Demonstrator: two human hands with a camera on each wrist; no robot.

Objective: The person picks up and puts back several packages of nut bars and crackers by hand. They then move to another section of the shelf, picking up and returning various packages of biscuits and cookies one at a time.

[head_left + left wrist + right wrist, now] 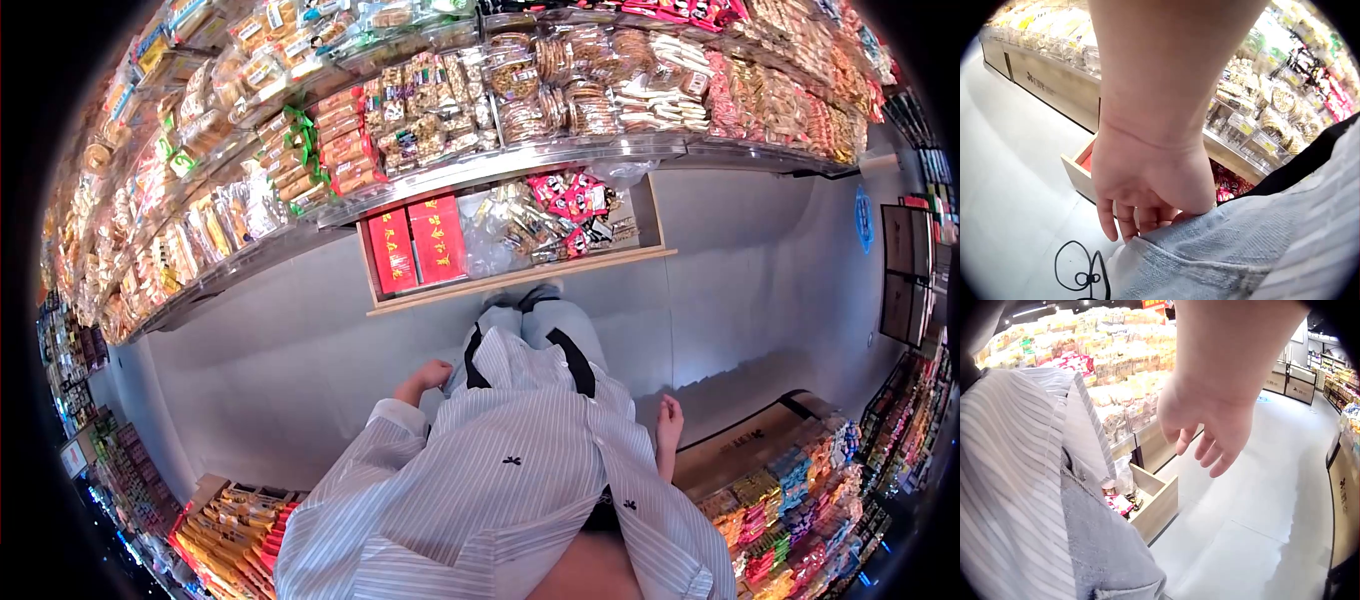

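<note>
Ahead of left hand (432,375) and right hand (669,420), open drawer (520,281) laid crosswise along its length, snack packets (572,198) heaped in right part. Left hand placed nearer drawer. Hands held apart, fingers relaxed, nothing gripped.

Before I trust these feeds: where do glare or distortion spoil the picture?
Head: strong fisheye bends the long silvery shelf edge; black corners. Left wrist: the pale grey floor glares near white. Right wrist: clear-wrapped snack packets bleach out, labels unreadable.
</note>
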